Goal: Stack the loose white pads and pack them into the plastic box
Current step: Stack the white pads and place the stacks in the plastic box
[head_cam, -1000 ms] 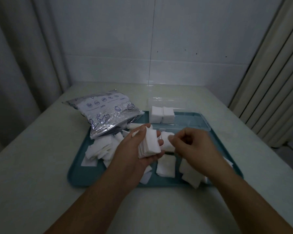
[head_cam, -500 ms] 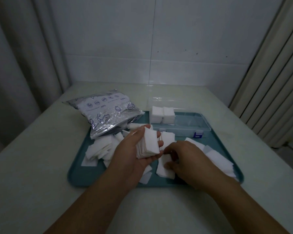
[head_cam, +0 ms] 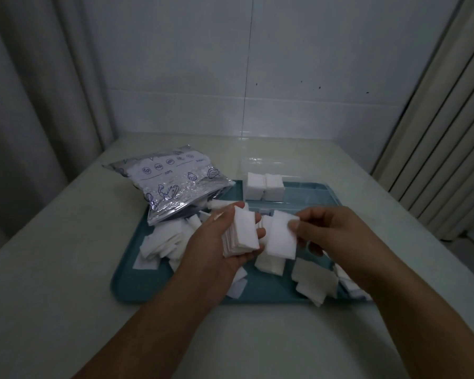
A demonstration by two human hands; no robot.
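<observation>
Left hand (head_cam: 216,242) gripping a stack (head_cam: 241,233) above the tray (head_cam: 137,285); right hand (head_cam: 331,233) pinching one pad (head_cam: 281,236) just beside it. Best squared to the stack's edges before release — then into the box (head_cam: 307,195), already part-filled.

A neat stack of white pads (head_cam: 242,232) sits upright on edge in the left hand (head_cam: 216,247), and a single square pad (head_cam: 281,236) hangs just beside it, pinched by the right hand (head_cam: 331,233). Loose white pads (head_cam: 164,242) lie scattered, overlapping, across the tray. At the back stands the clear plastic box (head_cam: 307,194), two packed stacks (head_cam: 264,186) side by side at its left end.
</observation>
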